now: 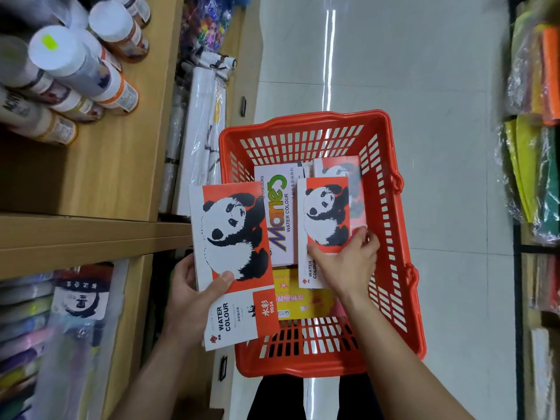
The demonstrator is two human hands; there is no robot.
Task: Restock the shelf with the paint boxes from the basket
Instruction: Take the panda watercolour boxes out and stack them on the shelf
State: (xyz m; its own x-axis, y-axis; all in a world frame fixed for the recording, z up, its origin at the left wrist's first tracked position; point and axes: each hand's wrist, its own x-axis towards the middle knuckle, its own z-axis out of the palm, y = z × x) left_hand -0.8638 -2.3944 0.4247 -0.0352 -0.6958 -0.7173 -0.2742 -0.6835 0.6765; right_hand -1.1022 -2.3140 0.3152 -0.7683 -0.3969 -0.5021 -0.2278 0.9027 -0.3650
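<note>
A red plastic basket (394, 268) sits on the floor below me. My left hand (194, 298) grips a large red-and-white panda water colour box (233, 247) held over the basket's left rim, beside the wooden shelf (91, 234). My right hand (348, 262) is closed on a smaller panda water colour box (325, 213) inside the basket. Under it lie a white Marie's water colour box (280, 216), a yellow box (306, 301) and another panda box (339, 168), partly hidden.
The upper shelf holds white-capped paint bottles (66, 65) lying on their sides. Wrapped white rolls (200, 140) stand between shelf and basket. A clear bin of coloured tubes (45, 328) fills the lower shelf. Packed coloured goods (533, 116) line the right rack. Glossy floor lies beyond.
</note>
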